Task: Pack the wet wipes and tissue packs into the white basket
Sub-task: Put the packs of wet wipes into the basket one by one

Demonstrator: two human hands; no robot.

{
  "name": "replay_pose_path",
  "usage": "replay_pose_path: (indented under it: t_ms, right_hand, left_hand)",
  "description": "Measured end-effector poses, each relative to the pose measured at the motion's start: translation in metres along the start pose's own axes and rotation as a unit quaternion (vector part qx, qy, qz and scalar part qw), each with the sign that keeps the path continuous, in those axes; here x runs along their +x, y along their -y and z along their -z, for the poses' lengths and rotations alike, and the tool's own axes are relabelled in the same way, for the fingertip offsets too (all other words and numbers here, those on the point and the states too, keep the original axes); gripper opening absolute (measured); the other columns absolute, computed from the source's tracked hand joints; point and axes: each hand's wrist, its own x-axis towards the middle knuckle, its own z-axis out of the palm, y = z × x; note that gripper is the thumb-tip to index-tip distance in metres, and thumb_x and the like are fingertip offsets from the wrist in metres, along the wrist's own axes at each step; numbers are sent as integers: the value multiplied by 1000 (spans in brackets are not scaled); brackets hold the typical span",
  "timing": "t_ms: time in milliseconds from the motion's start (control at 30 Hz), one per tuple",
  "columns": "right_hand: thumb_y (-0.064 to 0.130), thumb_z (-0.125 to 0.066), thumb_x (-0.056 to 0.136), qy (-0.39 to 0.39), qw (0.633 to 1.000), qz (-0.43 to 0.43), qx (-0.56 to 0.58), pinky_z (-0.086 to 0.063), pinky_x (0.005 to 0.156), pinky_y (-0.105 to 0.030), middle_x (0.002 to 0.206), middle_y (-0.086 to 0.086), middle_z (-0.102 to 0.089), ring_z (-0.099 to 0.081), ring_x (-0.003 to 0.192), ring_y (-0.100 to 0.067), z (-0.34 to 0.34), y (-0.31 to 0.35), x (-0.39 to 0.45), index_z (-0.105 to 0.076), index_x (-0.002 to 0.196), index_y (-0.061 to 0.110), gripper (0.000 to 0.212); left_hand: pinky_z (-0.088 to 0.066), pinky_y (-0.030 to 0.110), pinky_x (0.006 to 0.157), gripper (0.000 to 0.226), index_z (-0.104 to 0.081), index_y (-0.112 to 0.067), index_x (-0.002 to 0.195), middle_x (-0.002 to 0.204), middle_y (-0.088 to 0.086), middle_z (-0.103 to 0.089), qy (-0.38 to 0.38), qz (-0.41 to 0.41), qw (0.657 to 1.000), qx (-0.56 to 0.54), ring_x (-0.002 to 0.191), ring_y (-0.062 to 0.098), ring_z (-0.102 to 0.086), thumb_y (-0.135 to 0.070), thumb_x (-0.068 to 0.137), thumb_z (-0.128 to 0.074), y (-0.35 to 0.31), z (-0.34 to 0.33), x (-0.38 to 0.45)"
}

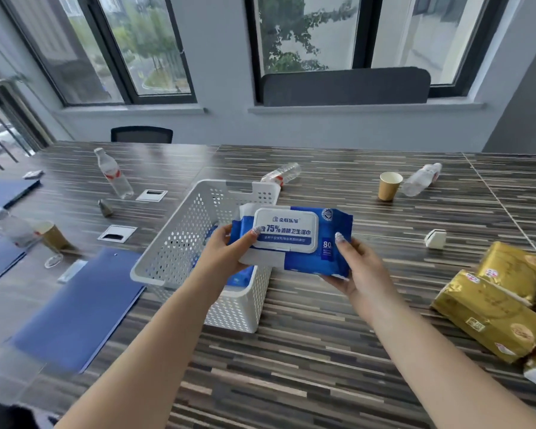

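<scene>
While both hands grasp it, the blue wet wipes pack (294, 239) sits in the air over the right rim of the white basket (180, 230), lid up. Left hand (226, 255) pinches its left end, right hand (358, 267) grips the right end. More blue shows inside the basket, unclear what. Gold tissue packs (492, 308) lie on the desk (307, 351) well right. Paper cup (390, 185) beyond.

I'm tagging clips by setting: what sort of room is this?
Probably an office meeting room: a long striped conference table with built-in cable ports, blue folders laid at the seats, and an office chair under large windows.
</scene>
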Motion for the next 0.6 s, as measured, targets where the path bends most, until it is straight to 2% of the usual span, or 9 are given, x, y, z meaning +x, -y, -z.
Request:
replay_pose_path:
  t_ms: [100, 167, 233, 300, 400, 433, 500, 600]
  right_hand:
    - [24, -63, 88, 31, 999, -18, -25, -58, 77, -44, 113, -11, -68, -67, 97, -27, -41, -6, 9, -55, 121, 13, 36]
    - [19, -63, 88, 24, 999, -28, -34, -57, 76, -44, 112, -11, -67, -66, 96, -26, -67, -13, 17, -57, 115, 15, 29]
    - [16, -63, 88, 18, 998, -45, -42, -57, 74, -43, 107, -9, -67, -66, 91, -24, -92, -22, 28, -57, 105, 18, 18]
    - [16, -64, 88, 16, 995, -75, -64, -56, 72, -41, 98, -6, -67, -65, 83, -21, -116, -32, 37, -56, 106, 16, 20]
    - [19, -65, 87, 21, 986, -126, -112, -54, 63, -35, 91, -4, -68, -64, 78, -18, -145, -53, 51, -58, 105, 15, 19]
    - [18, -66, 87, 19, 982, -143, -125, -53, 62, -34, 92, -6, -68, -64, 79, -20, -153, -61, 55, -59, 104, 14, 19]
    - [15, -66, 87, 10, 976, -172, -136, -54, 63, -36, 91, -9, -68, -65, 78, -23, -165, -77, 61, -60, 101, 11, 16]
    - [12, -64, 88, -6, 966, -184, -182, -51, 64, -37, 96, -12, -67, -64, 79, -27, -178, -93, 72, -58, 107, 11, 20]
  left_hand:
    - [-54, 45, 92, 46, -55, -6, 124, 112, 13, -68, 1, -6, 1000, 11, 98, 26, -68, -28, 86, -68, -9, 39, 11]
    - [-55, 43, 89, 46, -52, -7, 123, 109, 10, -68, -14, 4, 1000, 20, 92, 22, -67, -28, 86, -69, -12, 64, 21]
    - [-56, 37, 83, 43, -48, -12, 121, 103, 5, -65, -26, 15, 999, 24, 88, 18, -66, -26, 86, -69, -17, 85, 30]
    - [-56, 34, 81, 40, -50, -10, 119, 101, 4, -64, -28, 23, 998, 42, 88, 17, -65, -26, 87, -68, -22, 107, 42]
    - [-52, 38, 90, 33, -59, -9, 110, 93, 3, -65, -25, 29, 985, 167, 85, 18, -62, -33, 89, -64, -18, 140, 61]
    - [-52, 38, 88, 31, -61, -10, 106, 89, 2, -64, -27, 38, 975, 216, 82, 18, -60, -37, 89, -63, -15, 147, 67]
    - [-50, 33, 73, 35, -62, -9, 99, 83, 5, -61, -11, 68, 949, 306, 74, 19, -56, -42, 88, -61, -6, 158, 75]
    - [-35, 25, 50, 36, -55, -8, 77, 65, 3, -49, 25, 111, 911, 396, 56, 15, -45, -41, 90, -58, 9, 164, 81]
